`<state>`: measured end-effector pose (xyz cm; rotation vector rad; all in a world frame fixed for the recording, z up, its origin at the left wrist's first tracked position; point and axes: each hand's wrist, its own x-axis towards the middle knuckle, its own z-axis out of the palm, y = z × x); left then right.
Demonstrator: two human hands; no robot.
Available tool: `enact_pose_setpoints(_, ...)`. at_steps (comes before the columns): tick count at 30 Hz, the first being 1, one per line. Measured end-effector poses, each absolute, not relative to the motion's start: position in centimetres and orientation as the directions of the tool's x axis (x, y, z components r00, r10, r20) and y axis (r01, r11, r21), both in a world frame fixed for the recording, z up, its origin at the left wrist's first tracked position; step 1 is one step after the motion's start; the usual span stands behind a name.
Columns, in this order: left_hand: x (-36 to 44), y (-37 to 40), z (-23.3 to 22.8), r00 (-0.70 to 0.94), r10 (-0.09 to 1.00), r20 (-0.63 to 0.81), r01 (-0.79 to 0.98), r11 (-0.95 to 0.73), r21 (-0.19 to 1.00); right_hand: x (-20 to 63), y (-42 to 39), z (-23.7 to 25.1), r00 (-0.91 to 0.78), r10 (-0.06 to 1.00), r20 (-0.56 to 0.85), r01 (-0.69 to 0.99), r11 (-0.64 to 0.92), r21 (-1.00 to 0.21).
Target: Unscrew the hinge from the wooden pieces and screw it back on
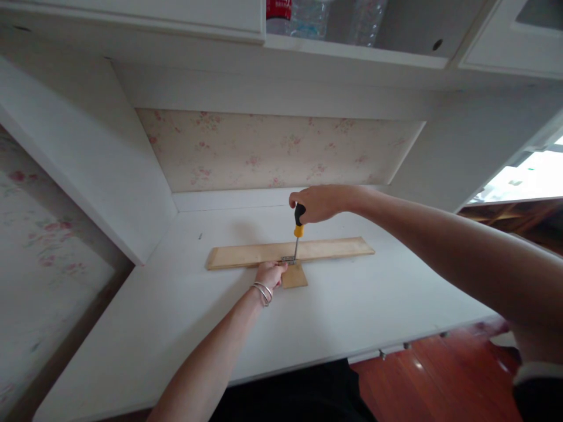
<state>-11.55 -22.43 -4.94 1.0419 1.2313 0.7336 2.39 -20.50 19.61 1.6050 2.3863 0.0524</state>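
We see a black and yellow screwdriver (pixel 298 225) handle, pale tan wooden boards (pixel 334 248), a white desktop (pixel 176 310), silver bracelets (pixel 263 292), and pink floral cream wallpaper (pixel 272 149) along the desktop's far edge.

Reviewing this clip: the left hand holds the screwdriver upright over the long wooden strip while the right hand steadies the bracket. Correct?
Not quite: the hands are swapped. In the head view the right hand holds the screwdriver upright over the long wooden strip, and the left hand steadies the bracket.
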Motion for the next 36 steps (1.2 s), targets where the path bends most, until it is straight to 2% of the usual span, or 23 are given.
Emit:
enact_pose_setpoints(2,-11.51,-22.38,-4.98,0.211,0.897,-0.388,0.085,0.379,0.922,2.25,-20.59,19.71,-0.327,0.921,-0.212,0.913,0.366,0.182)
enact_pose_setpoints(6,-11.46,-22.37,-4.94,0.200,0.899,-0.390,0.084,0.381,0.921,2.04,-20.78,19.86,-0.209,0.959,-0.192,0.922,0.259,0.289)
enact_pose_setpoints(11,-11.43,-22.49,-4.60,0.188,0.901,-0.392,0.088,0.382,0.920,2.18,-20.92,20.03,-0.312,0.918,-0.245,0.918,0.358,0.172)
enact_pose_setpoints(16,-11.40,-22.59,-4.38,0.175,0.902,-0.395,0.108,0.381,0.918,2.00,-20.96,20.14,-0.173,0.965,-0.195,0.926,0.227,0.300)
enact_pose_setpoints(21,-11.35,-22.58,-4.46,0.154,0.909,-0.386,0.124,0.370,0.921,2.09,-20.87,20.07,-0.275,0.930,-0.245,0.924,0.326,0.199)
enact_pose_setpoints(26,-11.29,-22.51,-4.47,0.149,0.910,-0.387,0.125,0.371,0.920,1.85,-20.83,20.01,-0.159,0.976,-0.151,0.925,0.201,0.324)
enact_pose_setpoints(31,-11.32,-22.44,-4.50,0.146,0.908,-0.393,0.130,0.376,0.917,1.71,-20.88,20.04,-0.239,0.938,-0.250,0.931,0.295,0.217)
enact_pose_setpoints(36,-11.34,-22.38,-4.67,0.150,0.909,-0.389,0.110,0.376,0.920,1.71,-20.79,20.07,-0.124,0.982,-0.140,0.932,0.164,0.324)
